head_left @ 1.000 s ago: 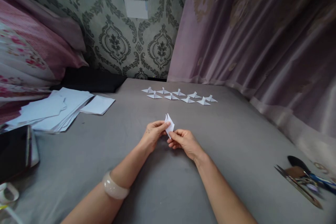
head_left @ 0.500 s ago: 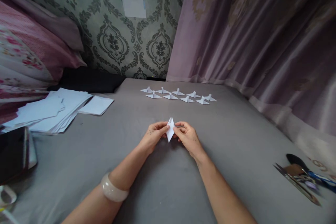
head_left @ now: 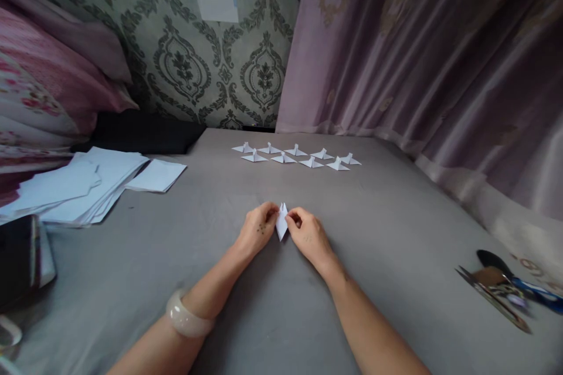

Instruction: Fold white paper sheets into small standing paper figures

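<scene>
A small white folded paper (head_left: 282, 225), diamond-shaped with a split upper tip, is held between my two hands over the middle of the grey table. My left hand (head_left: 260, 226) pinches its left edge near the top, fingers closed. On the opposite edge, the thumb and fingers of my right hand (head_left: 307, 234) are pressed together. Its lower point faces me. Farther back, two rows of white folded paper birds (head_left: 284, 157) stand on the grey cloth.
Loose white sheets (head_left: 70, 184) and a smaller paper stack (head_left: 158, 176) lie at the left, with a dark device (head_left: 17, 258) nearer me. Scissors and other small tools (head_left: 497, 290) rest at the right. Curtains (head_left: 396, 58) hang along the right edge.
Both hands have turned more palm-down, and their fingers now pinch the folded paper's sides nearer the upper part. The paper sits slightly lower. The whole view has shifted a little.
</scene>
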The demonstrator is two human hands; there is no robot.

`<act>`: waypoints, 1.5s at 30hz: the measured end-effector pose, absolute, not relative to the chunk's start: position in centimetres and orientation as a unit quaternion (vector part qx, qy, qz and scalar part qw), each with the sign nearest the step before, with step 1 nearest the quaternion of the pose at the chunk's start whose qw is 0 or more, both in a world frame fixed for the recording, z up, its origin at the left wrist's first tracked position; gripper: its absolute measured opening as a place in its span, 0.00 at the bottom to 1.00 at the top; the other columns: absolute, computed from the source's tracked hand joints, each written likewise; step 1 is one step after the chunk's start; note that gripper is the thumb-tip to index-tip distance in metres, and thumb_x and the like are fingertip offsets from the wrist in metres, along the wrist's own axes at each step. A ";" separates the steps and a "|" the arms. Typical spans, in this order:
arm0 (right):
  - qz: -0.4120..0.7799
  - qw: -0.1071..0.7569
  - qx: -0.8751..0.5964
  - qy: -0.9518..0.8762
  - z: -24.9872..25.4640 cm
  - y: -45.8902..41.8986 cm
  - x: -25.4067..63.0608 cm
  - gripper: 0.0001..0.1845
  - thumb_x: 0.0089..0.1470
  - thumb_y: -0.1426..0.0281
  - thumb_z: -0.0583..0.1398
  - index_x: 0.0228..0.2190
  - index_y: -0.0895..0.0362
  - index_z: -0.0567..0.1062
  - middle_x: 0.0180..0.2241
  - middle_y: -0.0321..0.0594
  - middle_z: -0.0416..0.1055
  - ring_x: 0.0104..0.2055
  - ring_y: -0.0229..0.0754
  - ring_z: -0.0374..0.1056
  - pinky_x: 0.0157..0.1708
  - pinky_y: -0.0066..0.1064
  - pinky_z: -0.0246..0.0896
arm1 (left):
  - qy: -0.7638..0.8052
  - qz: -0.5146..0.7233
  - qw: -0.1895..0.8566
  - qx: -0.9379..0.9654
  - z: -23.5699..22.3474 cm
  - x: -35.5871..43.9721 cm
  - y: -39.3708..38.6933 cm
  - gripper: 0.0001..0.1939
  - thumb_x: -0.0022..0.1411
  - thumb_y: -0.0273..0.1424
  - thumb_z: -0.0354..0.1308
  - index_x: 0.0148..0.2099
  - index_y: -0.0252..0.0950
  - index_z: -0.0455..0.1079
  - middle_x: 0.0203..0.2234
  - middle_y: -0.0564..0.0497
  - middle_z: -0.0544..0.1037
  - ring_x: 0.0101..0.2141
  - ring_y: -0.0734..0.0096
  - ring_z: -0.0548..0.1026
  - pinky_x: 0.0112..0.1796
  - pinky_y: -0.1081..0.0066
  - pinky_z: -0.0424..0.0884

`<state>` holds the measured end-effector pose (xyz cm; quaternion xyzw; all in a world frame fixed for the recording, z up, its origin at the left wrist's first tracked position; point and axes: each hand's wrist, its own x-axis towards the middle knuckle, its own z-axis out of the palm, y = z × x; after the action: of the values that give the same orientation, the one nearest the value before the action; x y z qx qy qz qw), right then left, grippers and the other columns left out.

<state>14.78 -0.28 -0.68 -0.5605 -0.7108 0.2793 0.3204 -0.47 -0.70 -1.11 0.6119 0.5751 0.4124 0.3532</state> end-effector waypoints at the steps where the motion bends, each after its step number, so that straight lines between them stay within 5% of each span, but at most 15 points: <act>1: 0.259 0.313 -0.558 -0.724 -0.7 -0.4 14.7 0.07 0.54 0.69 0.56 0.30 0.54 0.74 0.29 0.40 0.73 0.31 0.40 0.67 0.34 0.31 0.58 | 0.575 0.404 0.328 0.632 -1.2 -0.5 -0.7 0.07 0.57 0.29 0.53 0.35 0.38 0.73 0.25 0.50 0.74 0.26 0.69 0.70 0.30 0.73 0.61; 5: 0.218 0.288 -0.547 -0.755 -0.5 -0.6 14.7 0.08 0.55 0.72 0.54 0.31 0.55 0.74 0.31 0.41 0.71 0.31 0.40 0.66 0.35 0.31 0.58 | 0.562 0.373 0.239 0.698 -1.7 -0.8 -0.8 0.10 0.57 0.26 0.51 0.40 0.37 0.72 0.34 0.46 0.71 0.32 0.68 0.70 0.35 0.71 0.64; 15: 0.228 0.229 -0.507 -0.799 0.6 -1.3 15.5 0.16 0.50 0.79 0.54 0.38 0.54 0.74 0.39 0.40 0.68 0.34 0.37 0.67 0.36 0.28 0.60 | 0.483 0.275 0.251 0.792 -0.4 -2.9 -0.5 0.20 0.48 0.20 0.51 0.42 0.36 0.73 0.36 0.45 0.72 0.38 0.63 0.69 0.39 0.68 0.64; 25: 0.232 0.244 -0.512 -0.790 0.4 -0.9 15.6 0.08 0.56 0.71 0.55 0.32 0.56 0.75 0.34 0.38 0.68 0.32 0.35 0.65 0.36 0.27 0.59 | 0.501 0.274 0.285 0.770 0.1 -3.3 0.2 0.10 0.59 0.28 0.51 0.36 0.34 0.74 0.32 0.47 0.73 0.34 0.69 0.70 0.37 0.72 0.63; 45: 0.222 0.272 -0.571 -0.742 -0.6 -0.1 15.0 0.08 0.53 0.70 0.58 0.24 0.58 0.73 0.31 0.38 0.68 0.30 0.35 0.64 0.36 0.27 0.59 | 0.561 0.254 0.249 0.747 0.2 -2.4 0.2 0.08 0.58 0.29 0.52 0.31 0.33 0.72 0.28 0.49 0.71 0.29 0.71 0.68 0.32 0.73 0.62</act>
<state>15.02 -0.11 -0.59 -0.5707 -0.7423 0.2219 0.2722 -2.38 0.19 0.23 0.7473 0.5613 0.2537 0.2493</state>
